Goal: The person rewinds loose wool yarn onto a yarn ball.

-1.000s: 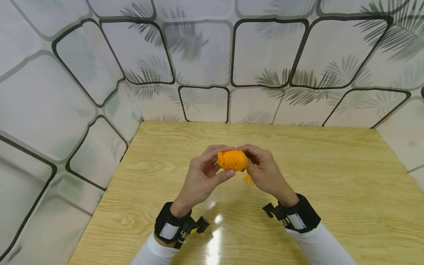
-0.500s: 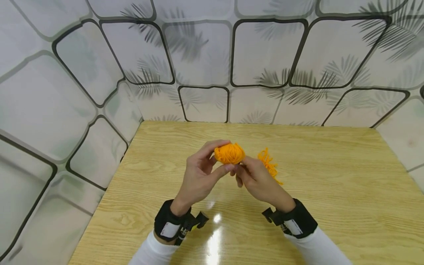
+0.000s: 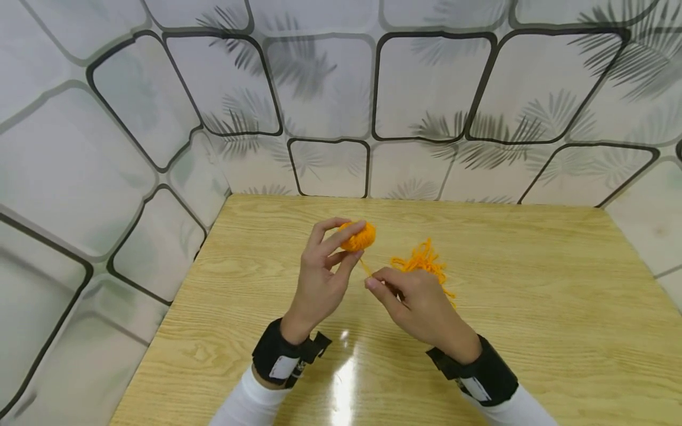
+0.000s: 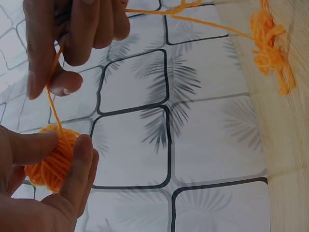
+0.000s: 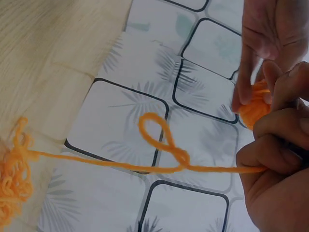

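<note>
Above the middle of the wooden table (image 3: 543, 307): one ball of orange yarn (image 3: 363, 238), held off the surface in the left hand (image 3: 322, 275).

Left hand: fingers and thumb curled about the ball, pinching it by its sides.

Right hand (image 3: 423, 305): thumb and forefinger pinching the short strand (image 3: 366, 268) that leads from the ball; remaining fingers folded inward.

Loose yarn (image 3: 426, 258): one tangled heap on the table, just beyond the right hand and partly hidden by it. A single length joins heap and hand, with one small twisted loop (image 5: 153, 133) along it.

Step in hand, by judgement: winding, with the strand drawn straight between the hands. Next move probably calls for passing the strand round the ball under even pull, left fingers yielding to each wrap; the twisted loop may want straightening first.

Edges and room: far edge, against the patterned backdrop (image 3: 426, 86), and left edge both well apart from the hands. Room for a turn seems ample above the ball, tighter rightward, near the heap.
</note>
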{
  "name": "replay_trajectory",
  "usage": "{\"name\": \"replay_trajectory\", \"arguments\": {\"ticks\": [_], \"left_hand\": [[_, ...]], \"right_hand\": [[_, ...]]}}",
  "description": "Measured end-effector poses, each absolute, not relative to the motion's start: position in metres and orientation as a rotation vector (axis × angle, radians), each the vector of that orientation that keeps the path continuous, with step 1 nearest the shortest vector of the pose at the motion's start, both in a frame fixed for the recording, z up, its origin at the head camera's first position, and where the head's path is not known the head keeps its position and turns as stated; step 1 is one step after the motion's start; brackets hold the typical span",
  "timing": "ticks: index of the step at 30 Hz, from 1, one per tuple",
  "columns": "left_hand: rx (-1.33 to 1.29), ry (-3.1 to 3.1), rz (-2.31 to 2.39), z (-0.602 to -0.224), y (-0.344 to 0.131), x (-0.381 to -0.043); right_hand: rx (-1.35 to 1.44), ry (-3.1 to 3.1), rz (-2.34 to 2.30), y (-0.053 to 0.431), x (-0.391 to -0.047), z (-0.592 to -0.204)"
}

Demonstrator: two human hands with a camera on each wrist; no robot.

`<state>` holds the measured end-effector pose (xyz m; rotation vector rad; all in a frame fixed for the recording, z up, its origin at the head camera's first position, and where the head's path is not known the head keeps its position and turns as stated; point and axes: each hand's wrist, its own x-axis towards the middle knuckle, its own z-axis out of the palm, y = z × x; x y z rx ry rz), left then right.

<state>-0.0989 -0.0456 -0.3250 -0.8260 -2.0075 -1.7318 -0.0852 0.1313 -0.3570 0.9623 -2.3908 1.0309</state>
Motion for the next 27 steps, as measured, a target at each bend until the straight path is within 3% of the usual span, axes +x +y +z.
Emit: {"name": "replay_trajectory", "arguments": {"ticks": [19,27], "left_hand": [[-0.852,-2.215,-1.725,-0.359,-0.048,-0.110],[-0.891,-2.327,-1.728,-0.341,-0.045,-0.092]], "right_hand": [[1.041,-2.097,1.242,0.139,-0.073,-0.297],[1.063,-2.066,1.359,0.141,-0.076,-0.282]]}}
